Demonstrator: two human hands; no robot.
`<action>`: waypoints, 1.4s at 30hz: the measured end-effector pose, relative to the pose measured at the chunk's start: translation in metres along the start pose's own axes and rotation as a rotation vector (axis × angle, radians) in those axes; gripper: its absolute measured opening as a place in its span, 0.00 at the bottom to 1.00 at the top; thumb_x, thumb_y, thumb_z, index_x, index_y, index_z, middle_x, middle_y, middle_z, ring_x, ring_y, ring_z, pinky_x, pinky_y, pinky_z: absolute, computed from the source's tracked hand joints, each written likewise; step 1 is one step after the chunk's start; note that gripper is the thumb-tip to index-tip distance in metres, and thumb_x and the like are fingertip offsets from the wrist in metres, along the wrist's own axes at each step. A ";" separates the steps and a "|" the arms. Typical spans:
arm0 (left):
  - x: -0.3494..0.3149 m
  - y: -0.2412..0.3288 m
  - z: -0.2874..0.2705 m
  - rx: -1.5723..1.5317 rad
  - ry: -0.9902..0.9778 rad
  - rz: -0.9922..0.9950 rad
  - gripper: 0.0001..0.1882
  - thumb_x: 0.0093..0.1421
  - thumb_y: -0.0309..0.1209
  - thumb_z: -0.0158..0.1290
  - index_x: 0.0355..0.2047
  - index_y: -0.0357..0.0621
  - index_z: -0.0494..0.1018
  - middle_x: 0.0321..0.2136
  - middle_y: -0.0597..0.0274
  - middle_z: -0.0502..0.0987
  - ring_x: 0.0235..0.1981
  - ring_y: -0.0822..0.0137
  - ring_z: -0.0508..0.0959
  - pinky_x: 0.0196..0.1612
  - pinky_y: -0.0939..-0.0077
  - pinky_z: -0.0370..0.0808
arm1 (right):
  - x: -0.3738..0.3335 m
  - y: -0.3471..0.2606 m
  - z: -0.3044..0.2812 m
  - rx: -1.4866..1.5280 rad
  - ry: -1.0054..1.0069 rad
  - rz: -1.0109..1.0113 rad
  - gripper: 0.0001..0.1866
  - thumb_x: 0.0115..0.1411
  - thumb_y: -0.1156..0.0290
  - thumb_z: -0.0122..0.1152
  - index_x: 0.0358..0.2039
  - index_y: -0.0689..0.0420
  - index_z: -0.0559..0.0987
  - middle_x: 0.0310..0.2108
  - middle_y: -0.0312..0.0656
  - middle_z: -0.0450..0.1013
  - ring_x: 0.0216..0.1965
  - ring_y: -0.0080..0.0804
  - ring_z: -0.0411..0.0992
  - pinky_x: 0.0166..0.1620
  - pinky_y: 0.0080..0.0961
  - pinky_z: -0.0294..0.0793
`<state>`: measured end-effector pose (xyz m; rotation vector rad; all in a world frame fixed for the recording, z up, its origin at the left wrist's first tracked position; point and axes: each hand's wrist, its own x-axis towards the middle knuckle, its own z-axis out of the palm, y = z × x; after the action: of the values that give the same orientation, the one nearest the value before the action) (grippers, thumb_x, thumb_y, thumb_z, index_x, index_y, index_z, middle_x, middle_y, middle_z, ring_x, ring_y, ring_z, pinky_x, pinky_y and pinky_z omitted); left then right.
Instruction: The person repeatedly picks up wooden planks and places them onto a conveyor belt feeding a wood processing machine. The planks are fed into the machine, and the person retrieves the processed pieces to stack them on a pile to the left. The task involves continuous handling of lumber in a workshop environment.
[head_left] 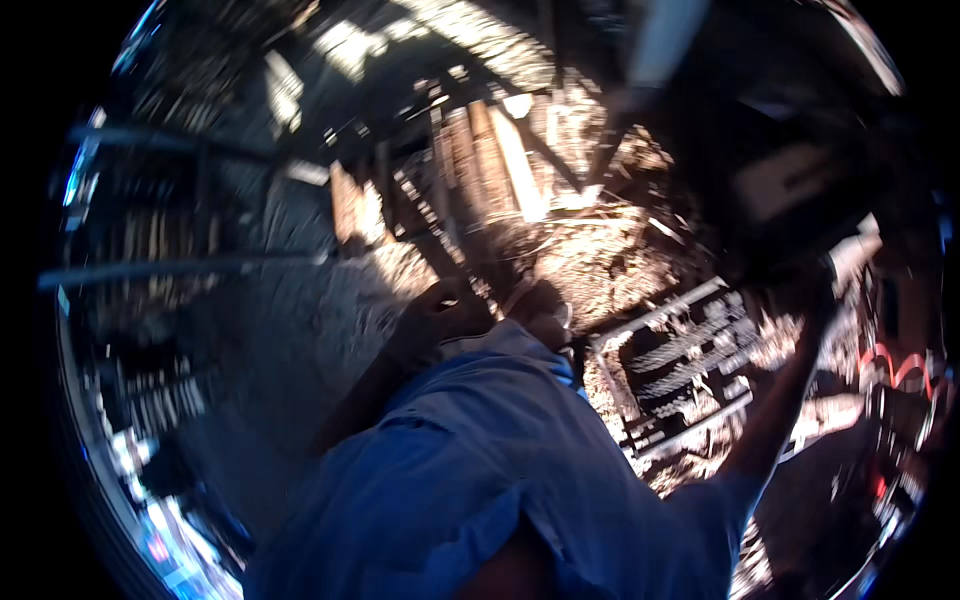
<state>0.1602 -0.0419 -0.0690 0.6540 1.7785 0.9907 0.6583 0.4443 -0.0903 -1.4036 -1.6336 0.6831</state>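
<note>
Right hand (pixel 822 290) dark and blurred

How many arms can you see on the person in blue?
2: the left arm, left of the blue clothes, and the right arm, stretched out to the right. Nobody else's shows, but dark and blur may hide some.
</note>
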 end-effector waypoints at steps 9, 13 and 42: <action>-0.074 -0.111 -0.049 0.060 0.262 -0.257 0.36 0.58 0.39 0.64 0.63 0.35 0.66 0.45 0.51 0.79 0.44 0.65 0.80 0.46 0.72 0.78 | -0.225 -0.213 0.067 -0.312 0.047 -0.175 0.27 0.69 0.67 0.56 0.64 0.65 0.65 0.60 0.52 0.69 0.56 0.41 0.74 0.57 0.32 0.77; -0.056 -0.143 -0.095 0.142 0.254 -0.329 0.36 0.57 0.40 0.64 0.62 0.36 0.68 0.44 0.52 0.80 0.43 0.63 0.80 0.46 0.70 0.78 | -0.289 -0.247 0.112 -0.128 -0.169 -0.095 0.20 0.69 0.74 0.55 0.60 0.65 0.71 0.57 0.48 0.73 0.54 0.35 0.75 0.56 0.28 0.77; 0.219 -0.621 -0.526 0.595 0.681 -0.747 0.39 0.48 0.44 0.68 0.56 0.35 0.69 0.50 0.40 0.77 0.51 0.44 0.78 0.54 0.55 0.75 | -0.725 -0.228 0.798 -0.149 -1.532 0.776 0.27 0.61 0.64 0.66 0.58 0.63 0.74 0.49 0.50 0.79 0.49 0.32 0.77 0.53 0.26 0.74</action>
<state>-0.4102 -0.3735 -0.5943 -0.0795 2.6639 0.1385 -0.1431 -0.2098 -0.4697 -1.6913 -2.1097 2.5802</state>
